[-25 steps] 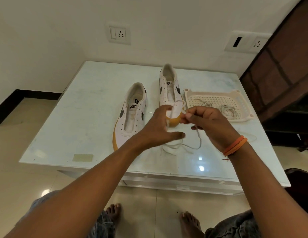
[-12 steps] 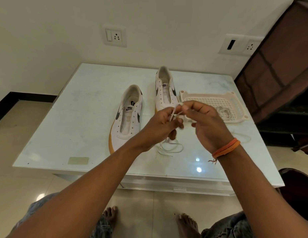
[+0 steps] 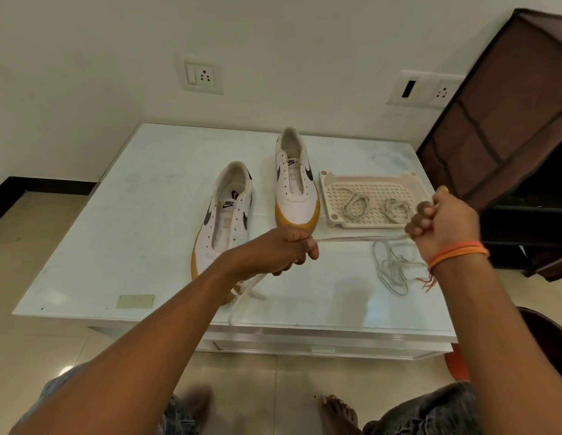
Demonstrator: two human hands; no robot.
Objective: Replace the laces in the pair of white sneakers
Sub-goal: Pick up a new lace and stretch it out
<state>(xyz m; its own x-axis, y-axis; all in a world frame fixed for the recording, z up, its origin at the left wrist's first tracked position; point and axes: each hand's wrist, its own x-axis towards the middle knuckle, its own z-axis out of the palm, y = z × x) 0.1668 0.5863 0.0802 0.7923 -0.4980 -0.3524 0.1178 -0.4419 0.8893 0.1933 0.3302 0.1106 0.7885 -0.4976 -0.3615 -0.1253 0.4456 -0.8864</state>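
Two white sneakers with tan soles stand unlaced on the pale table [image 3: 141, 189]: the left sneaker [image 3: 225, 215] nearer me, the right sneaker [image 3: 294, 180] further back. A white lace [image 3: 361, 238] is stretched taut between my hands above the table. My left hand [image 3: 281, 251] grips one end, and the lace's tail hangs below it toward the table edge. My right hand [image 3: 442, 219] grips the other end in a fist. A second loose lace [image 3: 394, 268] lies coiled on the table under my right wrist.
A beige perforated tray [image 3: 330, 196] beside the right sneaker holds two small coiled laces. A yellow sticker [image 3: 135, 301] sits near the table's front left. A brown fabric cabinet [image 3: 508, 120] stands at the right. My bare feet are on the tiled floor below.
My hands were close together over the sneakers' toes; they have pulled apart, stretching the lace straight between them. My right hand moved right, over the tray's near corner.
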